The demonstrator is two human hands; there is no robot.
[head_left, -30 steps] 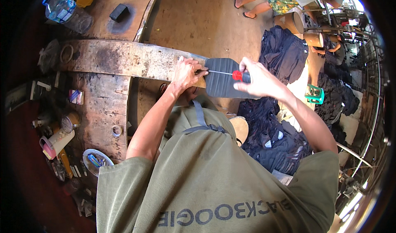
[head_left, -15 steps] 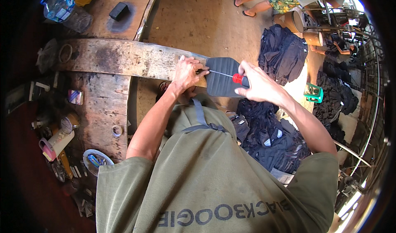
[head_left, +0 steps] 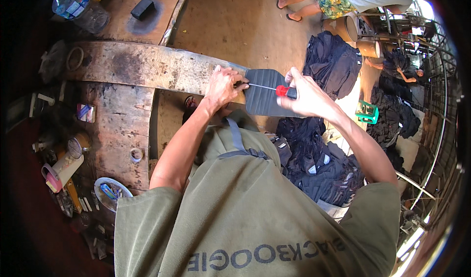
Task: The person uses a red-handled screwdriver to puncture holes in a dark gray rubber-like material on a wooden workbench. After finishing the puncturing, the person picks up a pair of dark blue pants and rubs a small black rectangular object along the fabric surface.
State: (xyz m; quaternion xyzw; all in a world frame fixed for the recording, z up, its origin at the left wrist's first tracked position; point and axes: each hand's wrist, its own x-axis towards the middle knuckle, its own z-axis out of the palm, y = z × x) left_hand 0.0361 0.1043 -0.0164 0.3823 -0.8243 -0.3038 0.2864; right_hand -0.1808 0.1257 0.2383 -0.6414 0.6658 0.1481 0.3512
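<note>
A screwdriver (head_left: 286, 91) with a red and black handle lies level over a dark ribbed flat piece (head_left: 265, 106). My right hand (head_left: 314, 100) is curled round the handle's end. The thin metal shaft points left to the fingertips of my left hand (head_left: 222, 88). Those fingers are pinched together at the shaft's tip, and whatever is between them is too small to make out. The left hand rests at the end of a worn wooden plank (head_left: 162, 71), where the ribbed piece meets it.
Heaps of dark cloth (head_left: 331, 63) lie on the floor at right, by a green stool (head_left: 367, 112). Another person (head_left: 338, 2) stands at the far right. A bench at left bears a black block (head_left: 143, 9), a plastic bottle (head_left: 73, 7) and a bowl (head_left: 113, 193).
The right hand's fingers have shifted round the screwdriver's handle, with the thumb moved up. The left hand stays at the tip. The view has tilted slightly.
</note>
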